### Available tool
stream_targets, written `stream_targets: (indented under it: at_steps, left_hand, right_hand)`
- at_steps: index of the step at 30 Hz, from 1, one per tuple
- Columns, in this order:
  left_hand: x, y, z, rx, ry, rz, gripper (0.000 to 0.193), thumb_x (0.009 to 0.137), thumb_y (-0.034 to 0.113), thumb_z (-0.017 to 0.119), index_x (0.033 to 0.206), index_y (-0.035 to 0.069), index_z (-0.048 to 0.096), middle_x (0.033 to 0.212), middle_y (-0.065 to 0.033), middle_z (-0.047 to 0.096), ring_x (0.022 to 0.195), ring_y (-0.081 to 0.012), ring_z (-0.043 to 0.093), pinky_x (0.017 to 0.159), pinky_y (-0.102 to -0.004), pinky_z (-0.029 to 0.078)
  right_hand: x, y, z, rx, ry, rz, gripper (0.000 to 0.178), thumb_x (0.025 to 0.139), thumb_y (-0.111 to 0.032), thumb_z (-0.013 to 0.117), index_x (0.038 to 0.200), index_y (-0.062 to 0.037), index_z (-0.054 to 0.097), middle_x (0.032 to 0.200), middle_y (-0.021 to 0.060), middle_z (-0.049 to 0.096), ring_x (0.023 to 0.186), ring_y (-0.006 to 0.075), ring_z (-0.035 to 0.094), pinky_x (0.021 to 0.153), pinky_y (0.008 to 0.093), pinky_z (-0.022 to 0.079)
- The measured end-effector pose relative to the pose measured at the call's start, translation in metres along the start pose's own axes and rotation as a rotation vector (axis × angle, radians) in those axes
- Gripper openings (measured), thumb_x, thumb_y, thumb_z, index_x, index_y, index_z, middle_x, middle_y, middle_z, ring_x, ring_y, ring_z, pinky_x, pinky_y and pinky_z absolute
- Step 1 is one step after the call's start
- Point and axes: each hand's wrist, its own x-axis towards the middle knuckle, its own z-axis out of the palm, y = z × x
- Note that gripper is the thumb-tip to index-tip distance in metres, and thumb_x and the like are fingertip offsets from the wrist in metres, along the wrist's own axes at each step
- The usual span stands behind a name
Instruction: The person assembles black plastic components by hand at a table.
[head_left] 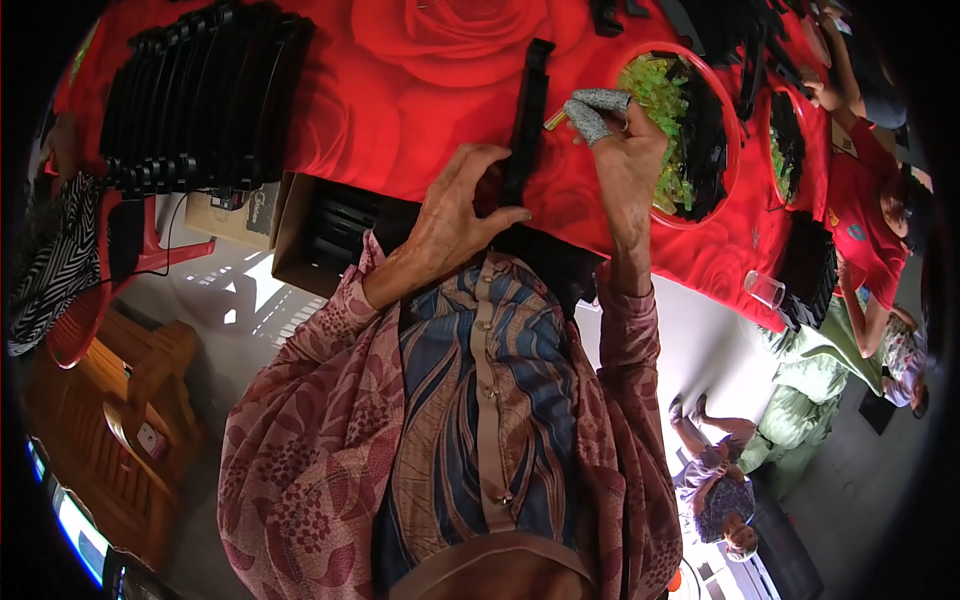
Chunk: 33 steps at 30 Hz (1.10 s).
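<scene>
A long, narrow black plastic strip lies on the red tablecloth in front of me, pointing away from my body. My left hand is curved round its near end, fingertips at the left edge and thumb across the bottom. My right hand is closed in a pinch to the right of the strip, with grey wrapping on its thumb and forefinger. Between those wrapped fingertips sticks out a small yellowish piece, close to the strip's edge. Right beside that hand, a round red-rimmed tub holds yellow-green pieces and black pieces.
Several black strips stand in a row at the far left. An open cardboard box with black parts is below the table edge. A clear cup lies near the right edge. Another person in red works at the right.
</scene>
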Motion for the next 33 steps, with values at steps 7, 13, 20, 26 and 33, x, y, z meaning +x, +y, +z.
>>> stream_targets:
  at_steps: [7,13,20,26,33]
  left_hand:
    - [0.025,0.006,0.001,0.042,0.024,-0.204,0.038,0.082,0.016,0.078,0.108,-0.006,0.061,0.085,-0.0207,0.065,0.071,-0.0309,0.067,0.061,-0.0373,0.052]
    - [0.033,0.004,0.01,0.177,0.077,-0.11,0.024,0.082,0.008,0.073,0.099,-0.006,0.063,0.082,-0.0208,0.065,0.069,-0.0299,0.066,0.06,-0.0371,0.052]
    - [0.026,0.006,-0.01,0.105,0.041,-0.139,0.014,0.081,0.0,0.067,0.093,-0.005,0.062,0.083,-0.0202,0.062,0.068,-0.0312,0.066,0.059,-0.0381,0.049]
    - [-0.001,0.012,-0.019,0.289,0.014,-0.119,0.021,0.081,-0.001,0.062,0.101,-0.005,0.057,0.084,-0.0233,0.062,0.066,-0.0404,0.064,0.055,-0.045,0.049]
    - [0.008,0.03,-0.01,-0.265,-0.033,-0.425,0.034,0.09,0.006,0.065,0.12,-0.001,0.052,0.092,-0.0207,0.066,0.067,-0.0313,0.066,0.063,-0.0371,0.051]
  right_hand:
    - [-0.004,0.008,0.013,0.012,-0.026,-0.057,0.02,0.079,0.016,0.066,0.096,0.0053,0.067,0.088,0.0084,0.071,0.084,0.0118,0.066,0.075,0.0238,0.054]
    - [-0.006,0.007,0.004,0.086,0.08,-0.155,0.02,0.079,0.017,0.066,0.096,0.0065,0.066,0.089,0.0086,0.071,0.083,0.0126,0.067,0.075,0.0243,0.054]
    - [-0.023,0.0,-0.002,-0.013,0.11,-0.022,0.021,0.08,0.016,0.068,0.098,0.0061,0.065,0.089,0.0087,0.071,0.085,0.0133,0.068,0.077,0.0247,0.054]
    - [-0.035,0.001,0.009,0.09,0.034,-0.038,0.019,0.082,0.014,0.069,0.098,0.0049,0.064,0.09,0.0083,0.071,0.085,0.0135,0.069,0.078,0.0235,0.054]
    - [-0.037,0.003,0.008,0.109,0.086,-0.074,0.02,0.082,0.014,0.068,0.099,0.0042,0.065,0.09,0.0071,0.071,0.084,0.0125,0.068,0.079,0.0235,0.054]
